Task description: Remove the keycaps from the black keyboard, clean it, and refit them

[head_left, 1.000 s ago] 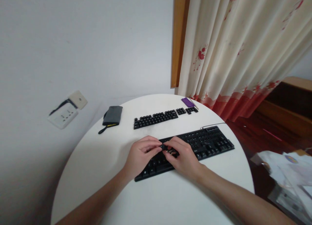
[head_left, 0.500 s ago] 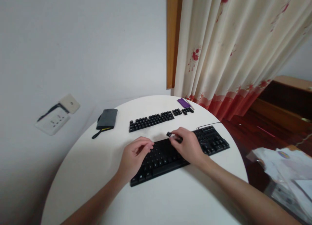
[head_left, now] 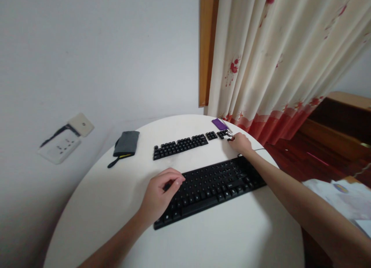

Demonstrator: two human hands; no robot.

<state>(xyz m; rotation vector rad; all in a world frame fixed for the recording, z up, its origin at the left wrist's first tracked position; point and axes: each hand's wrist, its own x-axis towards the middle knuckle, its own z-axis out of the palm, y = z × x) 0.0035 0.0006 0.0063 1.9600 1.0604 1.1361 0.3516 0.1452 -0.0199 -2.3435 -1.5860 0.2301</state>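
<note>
My left hand (head_left: pixel 162 190) rests over the left end of the black keyboard (head_left: pixel 203 188), thumb and fingertips pinched together with nothing visible between them. Much of the keyboard's upper part shows bare key stems where keycaps are off. At the back right, my right hand (head_left: pixel 241 143) is closed on a small keycap puller (head_left: pixel 229 133), whose metal tip is at the group of loose keycaps (head_left: pixel 222 134). Whether a keycap is in the puller is too small to tell. The right forearm hides part of the keyboard's right end.
Loose keycaps (head_left: pixel 181 146) lie in rows behind the keyboard, with a small block of keycaps (head_left: pixel 211 135) beside them. A grey pouch (head_left: pixel 126 143) sits at the left and a purple item (head_left: pixel 219 124) at the back edge of the round white table (head_left: pixel 208 244).
My right hand has moved from above the keyboard to the back right, taking the puller, which had a keycap at its tip, to the loose keycaps. My left hand stays nearly still.
</note>
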